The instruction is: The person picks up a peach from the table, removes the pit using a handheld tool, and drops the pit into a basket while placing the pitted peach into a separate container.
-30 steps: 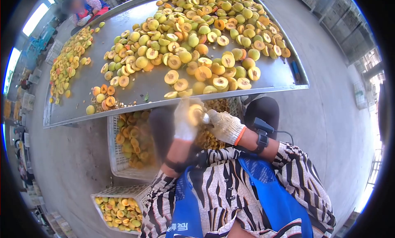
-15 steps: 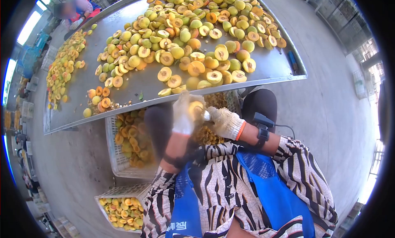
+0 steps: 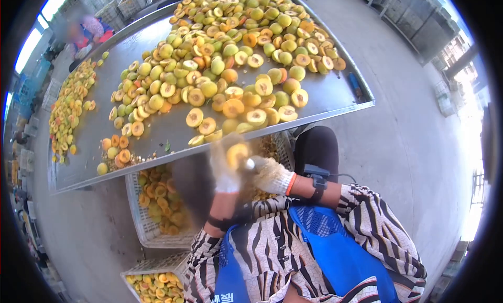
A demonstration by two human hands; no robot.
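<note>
My left hand (image 3: 222, 169), in a pale knit glove and smeared by motion, holds a yellow apricot half (image 3: 238, 154) just below the near rim of the metal table (image 3: 283, 126). My right hand (image 3: 273, 176), gloved too, is closed around a small tool with a shiny tip (image 3: 251, 164); its handle is hidden in the fist. The tip is right at the fruit's cut side. On the table above my hands lies a large heap of halved apricots (image 3: 217, 67), many with the stone showing.
A white crate (image 3: 137, 211) of apricot halves stands under the table at my left. A second crate (image 3: 149, 263) of halves is nearer me. Another fruit pile (image 3: 70, 111) lies at the table's left, where a person (image 3: 93, 33) sits. A blue-handled object (image 3: 355, 85) rests in the right corner.
The view has shifted, so the table and hands appear farther left. Both hands stay together at the apricot half, the tool's tip still against it.
</note>
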